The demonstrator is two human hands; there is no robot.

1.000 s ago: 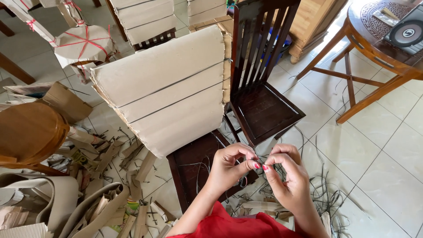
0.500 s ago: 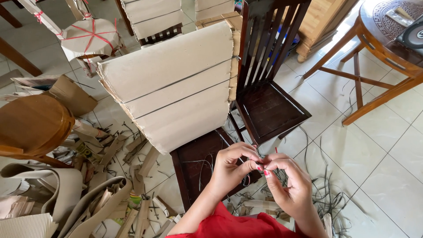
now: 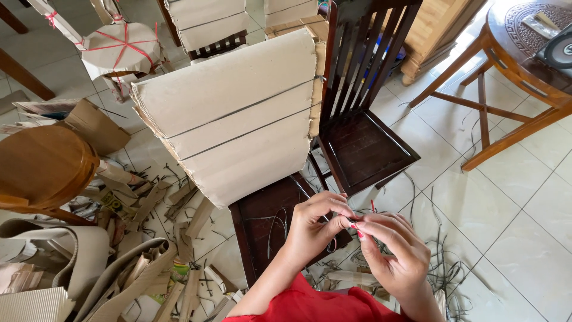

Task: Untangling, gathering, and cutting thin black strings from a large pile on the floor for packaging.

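Both hands have barely shifted since the earlier frame — left hand [image 3: 319, 223] and right hand [image 3: 390, 250] pinch a thin red strand [image 3: 356, 225] (fingertips closed on it) at lower centre, above the dark chair seat [image 3: 268, 229] — best kept taut, I'd judge.

— What does the room look like?

— A floor of pale glossy tiles [image 3: 524, 226], bright with light coming from the upper right. Dark wooden chairs [image 3: 363, 143] stand in the middle, one with its back wrapped in cardboard [image 3: 238, 125].

— And round the edges?

— A round wooden table [image 3: 518, 53] at the upper right, a rounded brown wooden seat [image 3: 42, 167] on the left. Cardboard scraps [image 3: 149, 262] and dark strap offcuts [image 3: 447, 274] litter the tiles.
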